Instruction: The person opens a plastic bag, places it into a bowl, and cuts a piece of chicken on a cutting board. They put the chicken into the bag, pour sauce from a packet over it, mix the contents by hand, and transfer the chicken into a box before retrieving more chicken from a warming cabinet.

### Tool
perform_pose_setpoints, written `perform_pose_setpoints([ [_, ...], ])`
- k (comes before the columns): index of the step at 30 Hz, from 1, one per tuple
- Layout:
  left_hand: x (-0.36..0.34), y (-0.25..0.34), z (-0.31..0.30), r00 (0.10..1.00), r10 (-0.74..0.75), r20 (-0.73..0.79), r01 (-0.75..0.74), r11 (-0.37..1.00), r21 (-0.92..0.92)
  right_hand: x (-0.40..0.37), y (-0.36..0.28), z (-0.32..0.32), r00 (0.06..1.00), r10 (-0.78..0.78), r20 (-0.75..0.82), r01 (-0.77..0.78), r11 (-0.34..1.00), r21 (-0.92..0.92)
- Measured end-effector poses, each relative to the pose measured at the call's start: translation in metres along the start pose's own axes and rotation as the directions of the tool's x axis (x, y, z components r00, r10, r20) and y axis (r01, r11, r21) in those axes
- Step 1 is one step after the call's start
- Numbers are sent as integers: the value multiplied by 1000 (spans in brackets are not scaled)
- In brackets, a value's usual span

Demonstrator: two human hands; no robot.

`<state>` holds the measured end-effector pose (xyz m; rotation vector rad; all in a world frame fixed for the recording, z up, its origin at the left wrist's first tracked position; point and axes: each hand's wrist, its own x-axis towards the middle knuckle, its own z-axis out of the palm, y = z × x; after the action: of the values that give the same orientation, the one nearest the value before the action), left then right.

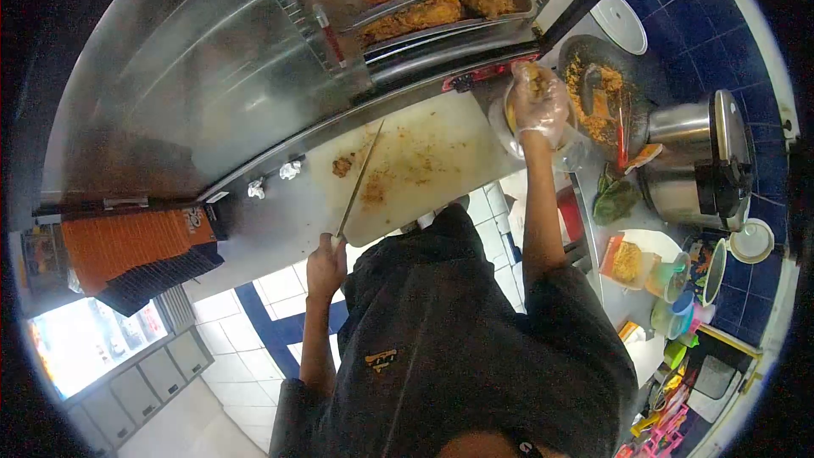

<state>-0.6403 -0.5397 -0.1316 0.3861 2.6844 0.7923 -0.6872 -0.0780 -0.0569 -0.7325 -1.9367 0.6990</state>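
Observation:
My left hand (327, 268) is wrapped round the handle of a long knife (363, 174), whose blade slants over the white cutting board (441, 140). Brown crumbs and a small browned scrap (342, 166) lie on the board by the blade. At the board's right end, my right hand (543, 110) wears a clear plastic glove. Its fingers are closed around a yellowish-brown piece of food (536, 80), partly hidden by the glove. Beneath that hand is a pale round dish (506, 134), mostly covered from view.
Trays of fried chicken (424, 19) sit in the metal cabinet ahead. Right of my gloved hand are a dark mortar (593, 102) with orange crumbly food, a red-handled utensil (623, 131) and a steel cooker (691, 161). Orange boxes (127, 254) are stacked at left.

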Motion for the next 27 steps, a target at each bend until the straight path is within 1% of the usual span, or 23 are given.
perform_pose_setpoints([
  [1,1,1,2,999,30,-14,-30,999,15,7,-13,-14,1000,-21,14,23,982,-185],
  [2,1,2,3,998,58,-27,-57,998,30,6,-13,-19,1000,-23,10,24,981,-191],
  [4,4,4,5,997,78,-29,-78,997,-4,6,-12,-24,987,1,162,62,919,-389],
  [5,4,5,5,995,91,-32,-92,995,-34,5,-9,-24,987,2,160,62,918,-391],
  [6,4,5,5,995,93,-29,-94,995,-33,3,-4,-24,979,6,203,90,884,-458],
  [8,7,8,6,999,49,9,-49,998,-34,2,3,-23,959,19,284,155,802,-576],
  [9,7,13,3,999,51,10,-51,998,-35,3,-8,-29,959,18,283,155,802,-577],
  [10,7,18,-1,999,37,17,-37,999,-29,-2,-21,-40,962,-15,273,132,900,-416],
  [11,7,25,-5,999,25,24,-24,999,-22,-10,-33,-50,966,-46,256,110,965,-239],
  [12,8,31,-6,999,29,26,-29,999,-23,-26,-34,-55,939,-164,303,239,944,-228],
  [13,9,36,-7,998,65,-2,-65,996,-61,-48,-33,-59,896,-276,349,362,908,-212],
  [14,10,43,-8,994,101,-31,-104,990,-99,-70,-42,-56,878,-39,476,18,999,49],
  [15,11,54,-9,994,108,-28,-110,989,-101,-93,-52,-49,758,135,638,-364,899,244],
  [16,14,66,-12,988,150,-36,-154,973,-171,-116,-53,-45,675,79,733,-362,902,236],
  [17,16,78,-13,981,189,-47,-195,951,-240,-145,-43,-28,443,159,882,-614,771,169],
  [18,20,88,-14,980,193,-47,-199,950,-241,-167,-37,-14,170,168,971,-804,594,38],
  [19,26,98,-16,977,209,-33,-210,937,-278,-177,-44,-14,173,168,971,-803,595,41],
  [20,32,104,-16,974,224,-22,-219,923,-315,-185,-50,-16,-22,126,992,-912,404,-72],
  [21,38,108,-15,975,223,10,-207,923,-325,-189,-53,-16,-205,43,978,-956,204,-210],
  [22,42,102,-11,975,223,7,-209,922,-325,-188,-54,-16,-204,41,978,-956,207,-208],
  [24,52,94,-4,939,344,-11,-334,904,-268,-185,-56,-14,-242,-56,969,-908,366,-206],
  [25,54,89,0,935,353,-21,-346,899,-270,-187,-49,-12,-240,-57,969,-908,366,-204],
  [27,58,87,1,946,325,-15,-317,909,-271,-186,-38,-9,-349,-101,932,-908,282,-309],
])
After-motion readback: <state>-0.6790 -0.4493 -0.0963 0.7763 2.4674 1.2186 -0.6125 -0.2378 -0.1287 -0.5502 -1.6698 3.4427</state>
